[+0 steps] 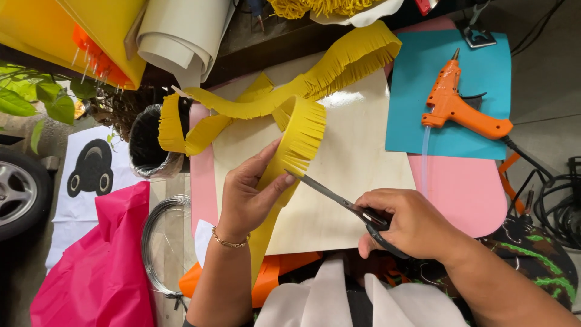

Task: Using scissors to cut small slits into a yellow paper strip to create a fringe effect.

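- Pale board [357,163] across the middle of the worktop, pink sheet [466,188] under it at right, teal sheet [423,91] overlapping the far right corner.
- Long yellow fringed strip [339,66] trailing from top right down across the board, looping to the left hand.
- Left hand [248,194] raised over the board, thumb and fingers pinched on the strip's uncut edge, bracelet at wrist.
- Right hand [411,221] low right, fingers through the handles of dark scissors [339,200]; blades nearly closed, tips at the strip's edge beside the left thumb.
- Orange glue gun [454,109] lying on the teal sheet, well apart from both hands.
- Dark round container [145,145] left of the board; contents cannot be told.
- Magenta bag [103,266] bottom left; white sheet with black rounded shape [91,169] above it.
- Coil of wire [157,242] beside the bag.
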